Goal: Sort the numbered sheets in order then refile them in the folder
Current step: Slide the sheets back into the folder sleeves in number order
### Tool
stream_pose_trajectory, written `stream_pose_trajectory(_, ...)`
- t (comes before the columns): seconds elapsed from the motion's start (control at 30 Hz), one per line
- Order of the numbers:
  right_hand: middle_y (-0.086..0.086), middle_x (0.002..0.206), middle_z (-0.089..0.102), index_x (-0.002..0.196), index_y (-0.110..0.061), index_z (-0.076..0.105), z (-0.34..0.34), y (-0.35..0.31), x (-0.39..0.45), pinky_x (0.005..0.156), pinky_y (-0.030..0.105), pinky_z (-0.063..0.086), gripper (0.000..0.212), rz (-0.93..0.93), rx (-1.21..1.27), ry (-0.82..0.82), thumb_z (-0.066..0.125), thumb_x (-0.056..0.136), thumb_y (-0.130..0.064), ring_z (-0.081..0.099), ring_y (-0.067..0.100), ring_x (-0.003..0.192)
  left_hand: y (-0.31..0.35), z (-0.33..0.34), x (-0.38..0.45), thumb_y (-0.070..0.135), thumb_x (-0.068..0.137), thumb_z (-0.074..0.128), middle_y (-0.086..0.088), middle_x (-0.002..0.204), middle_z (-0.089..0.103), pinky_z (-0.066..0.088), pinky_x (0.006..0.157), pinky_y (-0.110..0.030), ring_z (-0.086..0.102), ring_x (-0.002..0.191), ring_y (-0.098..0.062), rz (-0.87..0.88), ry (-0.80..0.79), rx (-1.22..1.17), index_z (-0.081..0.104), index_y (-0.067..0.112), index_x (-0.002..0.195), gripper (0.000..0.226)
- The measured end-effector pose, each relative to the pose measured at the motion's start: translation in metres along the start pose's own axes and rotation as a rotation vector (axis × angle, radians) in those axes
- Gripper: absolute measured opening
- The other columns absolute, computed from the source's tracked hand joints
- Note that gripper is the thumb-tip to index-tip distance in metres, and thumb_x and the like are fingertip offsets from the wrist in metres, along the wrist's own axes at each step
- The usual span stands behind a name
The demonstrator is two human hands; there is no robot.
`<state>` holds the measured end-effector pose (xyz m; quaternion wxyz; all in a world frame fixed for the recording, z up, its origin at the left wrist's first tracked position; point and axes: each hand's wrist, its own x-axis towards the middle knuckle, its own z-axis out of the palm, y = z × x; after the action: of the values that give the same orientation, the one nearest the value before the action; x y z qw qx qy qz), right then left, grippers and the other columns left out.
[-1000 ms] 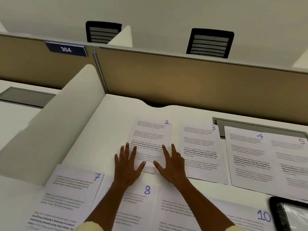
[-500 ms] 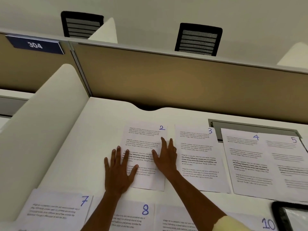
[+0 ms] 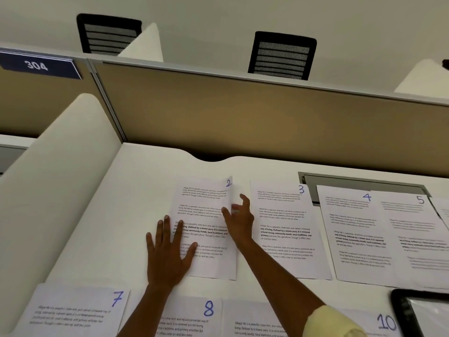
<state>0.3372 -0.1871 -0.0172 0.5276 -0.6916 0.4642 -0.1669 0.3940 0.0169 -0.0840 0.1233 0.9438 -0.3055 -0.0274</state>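
Observation:
Numbered printed sheets lie spread on a white desk (image 3: 150,181). Sheet 2 (image 3: 206,200) is at the centre, with sheet 3 (image 3: 284,229), sheet 4 (image 3: 352,234) and sheet 5 (image 3: 413,229) in a row to its right. Sheet 7 (image 3: 73,310), sheet 8 (image 3: 194,317) and sheet 10 (image 3: 379,323) lie along the near edge. My left hand (image 3: 167,254) presses flat on sheet 2's lower left part. My right hand (image 3: 239,217) pinches sheet 2's right edge, which curls up off the desk. The black folder (image 3: 401,310) shows at the lower right corner.
A tan partition panel (image 3: 243,113) closes the desk's far side, and a white curved divider (image 3: 56,171) stands on the left. A grey cable slot (image 3: 359,181) lies behind sheets 3 and 4. Two black chair backs rise beyond the partition.
My right hand slid from flat on sheet 2 to its right edge and lifted that edge. My left hand stayed pressing on the sheet. The view shifted right.

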Motion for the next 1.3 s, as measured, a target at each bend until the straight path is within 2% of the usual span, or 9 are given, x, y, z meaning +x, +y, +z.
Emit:
stream_pose_trajectory(0.1, 0.012, 0.120, 0.067, 0.140, -0.009, 0.048, -0.006, 0.001, -0.004, 0.086, 0.025, 0.053, 0.059, 0.016, -0.052, -0.086, 0.074, 0.088, -0.020, 0.066, 0.022, 0.103, -0.001, 0.000, 0.001, 0.071, 0.089, 0.027, -0.007, 0.164, 0.003, 0.008, 0.120, -0.056, 0.002, 0.151, -0.025, -0.003, -0.014, -0.007, 0.021, 0.026, 0.155, 0.080)
stream_pose_trajectory(0.2, 0.006, 0.103, 0.070, 0.108, -0.002, 0.067, -0.006, 0.009, -0.010, 0.070, 0.019, 0.051, 0.028, -0.063, -0.223, -0.126, 0.074, 0.089, -0.020, 0.061, 0.012, 0.079, -0.003, -0.001, 0.002, 0.072, 0.089, 0.028, -0.008, 0.164, 0.005, 0.008, 0.119, -0.056, 0.003, 0.151, -0.026, 0.012, -0.035, -0.028, 0.021, 0.027, 0.155, 0.081)
stream_pose_trajectory(0.37, 0.003, 0.086, 0.065, 0.089, -0.005, 0.067, -0.017, 0.009, -0.018, 0.060, 0.016, 0.042, 0.015, -0.090, -0.175, -0.099, 0.070, 0.092, -0.019, 0.059, 0.018, 0.075, -0.002, -0.011, 0.007, 0.079, 0.083, 0.016, -0.003, 0.164, 0.000, -0.002, 0.119, -0.051, -0.003, 0.151, -0.019, -0.030, -0.112, -0.170, 0.014, 0.027, 0.156, 0.090)
stream_pose_trajectory(0.47, -0.006, 0.074, 0.060, 0.072, -0.018, 0.059, -0.030, 0.008, -0.021, 0.056, 0.010, 0.040, 0.022, -0.041, -0.058, -0.105, 0.072, 0.090, -0.016, 0.056, 0.010, 0.066, 0.005, -0.024, 0.010, 0.076, 0.083, 0.023, -0.002, 0.164, 0.005, -0.005, 0.120, -0.048, -0.001, 0.151, -0.018, -0.128, -0.138, -0.377, 0.011, 0.024, 0.156, 0.091)
stream_pose_trajectory(0.63, -0.004, 0.082, 0.069, 0.090, -0.011, 0.071, -0.060, 0.006, -0.032, 0.064, 0.018, 0.051, 0.010, -0.005, 0.079, -0.113, 0.075, 0.088, -0.020, 0.065, 0.013, 0.076, 0.031, -0.061, -0.003, 0.065, 0.088, 0.048, -0.010, 0.156, 0.033, 0.024, 0.119, -0.045, 0.031, 0.144, -0.027, -0.348, -0.085, -0.862, 0.021, 0.019, 0.154, 0.085)
stream_pose_trajectory(0.77, 0.004, 0.095, 0.075, 0.100, -0.010, 0.074, -0.084, 0.009, -0.044, 0.072, 0.029, 0.057, 0.020, 0.032, 0.167, -0.121, 0.078, 0.085, -0.023, 0.071, 0.021, 0.086, 0.048, -0.084, -0.018, 0.047, 0.091, 0.059, -0.017, 0.143, 0.050, 0.039, 0.107, -0.040, 0.047, 0.132, -0.030, -0.431, -0.050, -0.974, 0.035, 0.018, 0.150, 0.069)
stream_pose_trajectory(1.0, 0.000, 0.092, 0.073, 0.092, -0.019, 0.070, -0.131, 0.022, -0.064, 0.080, 0.038, 0.059, 0.013, 0.036, 0.249, -0.114, 0.079, 0.084, -0.022, 0.071, 0.021, 0.086, 0.073, -0.096, -0.038, 0.033, 0.089, 0.070, 0.001, 0.118, 0.064, 0.050, 0.096, -0.037, 0.063, 0.105, -0.019, -0.386, -0.072, -1.095, 0.063, 0.010, 0.123, 0.042)
stream_pose_trajectory(1.1, -0.005, 0.089, 0.071, 0.089, -0.023, 0.068, -0.151, 0.031, -0.074, 0.079, 0.035, 0.058, 0.010, 0.025, 0.270, -0.101, 0.078, 0.085, -0.022, 0.069, 0.017, 0.085, 0.092, -0.097, -0.055, 0.014, 0.091, 0.067, -0.003, 0.091, 0.075, 0.057, 0.074, -0.032, 0.069, 0.083, -0.020, -0.361, -0.062, -1.189, 0.071, 0.005, 0.095, 0.011)
stream_pose_trajectory(1.3, 0.000, 0.100, 0.075, 0.099, -0.017, 0.072, -0.187, 0.062, -0.085, 0.084, 0.038, 0.060, 0.019, 0.029, 0.292, -0.124, 0.079, 0.084, -0.026, 0.072, 0.019, 0.090, 0.125, -0.086, -0.093, 0.011, 0.092, 0.066, -0.002, 0.071, 0.069, 0.047, 0.055, -0.018, 0.059, 0.064, -0.013, -0.329, -0.021, -1.131, 0.070, 0.001, 0.080, 0.016)
